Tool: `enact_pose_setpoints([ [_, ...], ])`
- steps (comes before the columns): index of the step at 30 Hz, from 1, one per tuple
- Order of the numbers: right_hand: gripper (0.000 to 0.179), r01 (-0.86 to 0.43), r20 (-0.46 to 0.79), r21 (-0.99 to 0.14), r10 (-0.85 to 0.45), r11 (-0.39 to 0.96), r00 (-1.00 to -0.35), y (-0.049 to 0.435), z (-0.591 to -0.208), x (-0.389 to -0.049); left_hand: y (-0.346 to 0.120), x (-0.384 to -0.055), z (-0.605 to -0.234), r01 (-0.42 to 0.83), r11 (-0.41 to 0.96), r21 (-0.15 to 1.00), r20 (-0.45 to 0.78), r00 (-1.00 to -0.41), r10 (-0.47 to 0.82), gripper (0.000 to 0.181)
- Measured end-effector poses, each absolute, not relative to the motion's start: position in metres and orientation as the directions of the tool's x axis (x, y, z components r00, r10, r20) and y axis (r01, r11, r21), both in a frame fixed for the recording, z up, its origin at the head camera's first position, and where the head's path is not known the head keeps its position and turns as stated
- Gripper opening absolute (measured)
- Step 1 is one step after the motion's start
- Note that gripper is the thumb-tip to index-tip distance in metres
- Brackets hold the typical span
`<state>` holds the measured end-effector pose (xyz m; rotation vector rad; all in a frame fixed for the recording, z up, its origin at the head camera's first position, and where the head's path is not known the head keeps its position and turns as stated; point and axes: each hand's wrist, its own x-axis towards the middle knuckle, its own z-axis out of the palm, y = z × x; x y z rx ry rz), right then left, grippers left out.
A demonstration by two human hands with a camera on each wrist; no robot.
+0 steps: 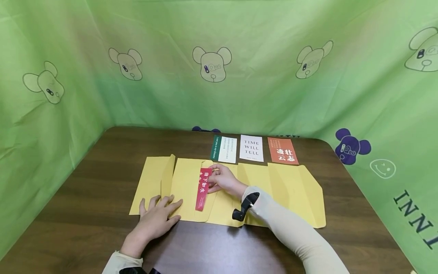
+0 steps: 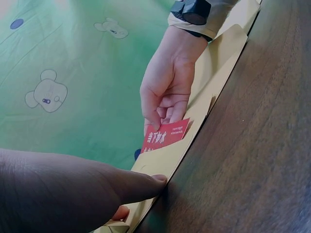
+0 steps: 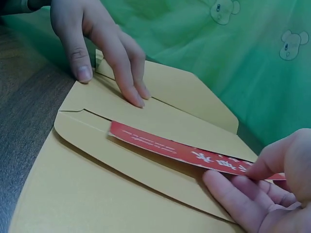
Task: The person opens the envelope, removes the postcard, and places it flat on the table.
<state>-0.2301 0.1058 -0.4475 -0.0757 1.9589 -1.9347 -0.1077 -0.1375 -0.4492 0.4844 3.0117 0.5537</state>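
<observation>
A red card (image 1: 203,190) with white characters stands partly inside the mouth of a yellow envelope (image 1: 186,182), its outer strip showing. My right hand (image 1: 224,179) pinches the card's edge between thumb and fingers, plain in the right wrist view on the red card (image 3: 170,148). My left hand (image 1: 157,217) rests with spread fingers on the lower left part of this envelope and the neighbouring one. In the left wrist view the left thumb (image 2: 146,187) lies along the envelope's edge. The card's inner part is hidden in the envelope.
Several yellow envelopes overlap in a row, the rightmost envelope (image 1: 311,198) with its flap out. Behind them lie a green-and-white card (image 1: 227,149), a white card (image 1: 251,148) and an orange-red card (image 1: 283,150). A green curtain (image 1: 219,102) hangs behind the brown table (image 1: 102,182).
</observation>
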Motion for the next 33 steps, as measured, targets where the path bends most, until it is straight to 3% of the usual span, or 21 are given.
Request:
enact_pose_setpoints([
  [12,0.056,0.252,-0.232,-0.965,-0.216,-0.07,-0.948,0.106,-0.45,-0.223,-0.135,-0.107,-0.451,0.29,0.886,0.363,0.014,-0.952,0.306,0.045],
  [22,0.09,0.125,-0.14,-0.99,-0.29,0.07,-0.947,0.106,-0.455,-0.191,-0.134,-0.108,-0.452,0.287,0.888,0.358,0.015,-0.953,0.302,0.045],
  [33,0.103,0.117,-0.129,-0.991,-0.338,0.058,-0.932,0.098,-0.458,-0.179,-0.136,-0.107,-0.451,0.288,0.89,0.354,0.012,-0.953,0.303,0.045],
])
